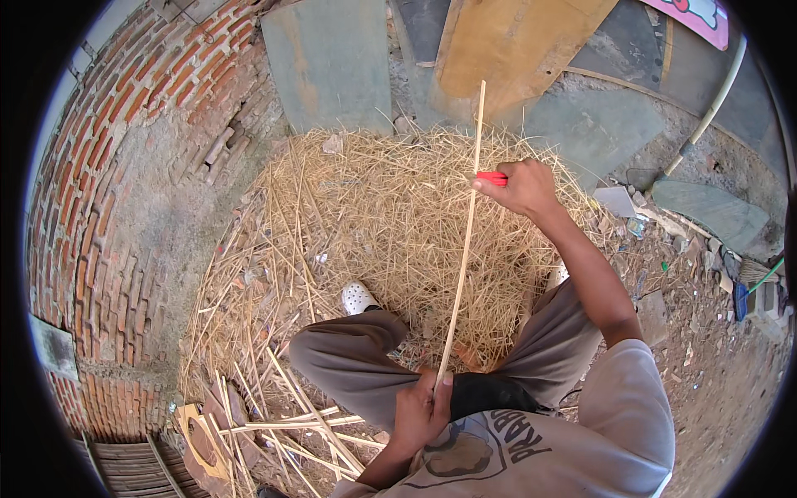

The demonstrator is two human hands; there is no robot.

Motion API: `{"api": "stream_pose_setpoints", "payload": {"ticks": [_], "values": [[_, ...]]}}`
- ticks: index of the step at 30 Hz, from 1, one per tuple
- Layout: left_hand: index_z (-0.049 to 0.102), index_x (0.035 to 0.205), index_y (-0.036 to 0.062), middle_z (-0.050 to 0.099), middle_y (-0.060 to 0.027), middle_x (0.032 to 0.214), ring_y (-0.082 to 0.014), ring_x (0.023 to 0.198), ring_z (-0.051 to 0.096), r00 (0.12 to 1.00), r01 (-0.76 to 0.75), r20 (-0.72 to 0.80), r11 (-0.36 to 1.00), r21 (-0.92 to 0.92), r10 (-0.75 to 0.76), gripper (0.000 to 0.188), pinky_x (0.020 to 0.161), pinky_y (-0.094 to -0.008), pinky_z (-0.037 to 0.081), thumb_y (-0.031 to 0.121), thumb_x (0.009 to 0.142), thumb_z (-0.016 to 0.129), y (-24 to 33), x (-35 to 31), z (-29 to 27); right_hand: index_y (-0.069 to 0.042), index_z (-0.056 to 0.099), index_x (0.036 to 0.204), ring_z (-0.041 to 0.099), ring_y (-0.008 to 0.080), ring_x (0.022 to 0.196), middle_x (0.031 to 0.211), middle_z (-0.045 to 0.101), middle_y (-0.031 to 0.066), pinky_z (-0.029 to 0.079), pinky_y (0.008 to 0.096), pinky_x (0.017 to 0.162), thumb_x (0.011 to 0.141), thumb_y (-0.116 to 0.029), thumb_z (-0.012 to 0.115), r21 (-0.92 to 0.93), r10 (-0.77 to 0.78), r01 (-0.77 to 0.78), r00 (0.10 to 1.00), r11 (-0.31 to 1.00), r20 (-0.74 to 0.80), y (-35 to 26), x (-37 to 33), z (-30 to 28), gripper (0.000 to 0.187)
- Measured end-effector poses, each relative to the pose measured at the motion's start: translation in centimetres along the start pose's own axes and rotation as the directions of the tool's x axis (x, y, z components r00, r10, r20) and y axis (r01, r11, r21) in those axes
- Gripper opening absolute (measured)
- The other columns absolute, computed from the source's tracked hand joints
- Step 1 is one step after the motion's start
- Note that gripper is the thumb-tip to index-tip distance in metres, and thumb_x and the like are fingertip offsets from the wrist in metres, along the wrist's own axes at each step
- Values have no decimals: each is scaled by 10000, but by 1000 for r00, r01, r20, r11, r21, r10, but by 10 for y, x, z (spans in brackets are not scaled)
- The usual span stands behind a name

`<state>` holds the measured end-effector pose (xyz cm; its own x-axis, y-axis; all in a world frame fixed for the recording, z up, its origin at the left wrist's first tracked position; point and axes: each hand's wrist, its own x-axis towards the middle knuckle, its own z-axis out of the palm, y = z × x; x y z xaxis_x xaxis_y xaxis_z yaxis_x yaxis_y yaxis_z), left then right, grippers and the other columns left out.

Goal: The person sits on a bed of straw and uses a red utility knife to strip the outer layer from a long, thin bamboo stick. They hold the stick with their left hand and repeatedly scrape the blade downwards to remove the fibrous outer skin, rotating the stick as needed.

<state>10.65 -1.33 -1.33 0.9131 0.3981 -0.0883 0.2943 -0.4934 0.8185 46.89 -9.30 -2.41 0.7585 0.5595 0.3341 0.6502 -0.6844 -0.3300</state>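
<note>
A long, thin, pale bamboo strip [465,261] slants up and away from my lap. My left hand [421,415] is closed around its near end, close to my belly. Farther up, my right hand [529,189] grips a red-handled tool [495,178], probably a knife, against the strip; its blade is not visible. The strip's far tip extends beyond the right hand. Across my thigh, beneath the strip, lies a dark cloth [496,393].
A broad heap of straw-coloured shavings [374,207] spreads ahead of my crossed legs. Several pale strips [311,423] lie at the lower left. A worn brick wall [100,183] rises on the left; grey-green boards [328,66] lean at the back. Rubble lies to the right.
</note>
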Motion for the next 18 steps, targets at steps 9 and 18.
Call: {"api": "stream_pose_setpoints", "payload": {"ticks": [9, 18], "values": [[548, 811, 39, 478, -108, 488, -224, 384, 501, 981, 47, 189, 997, -67, -34, 213, 413, -353, 377, 191, 959, 573, -18, -44, -5, -69, 701, 680, 641, 299, 614, 590, 619, 128, 482, 417, 584, 764, -864, 406, 108, 352, -351, 936, 930, 9, 52, 29, -12, 853], [585, 889, 53, 437, 20, 505, -37, 452, 428, 922, 378, 282, 777, -503, -265, 231, 418, -234, 293, 225, 1014, 495, -52, -54, -4, -11, 540, 542, 494, 234, 514, 499, 489, 99, 404, 418, 554, 823, -804, 418, 385, 484, -447, 875, 807, 1, 89, 17, -10, 850]]}}
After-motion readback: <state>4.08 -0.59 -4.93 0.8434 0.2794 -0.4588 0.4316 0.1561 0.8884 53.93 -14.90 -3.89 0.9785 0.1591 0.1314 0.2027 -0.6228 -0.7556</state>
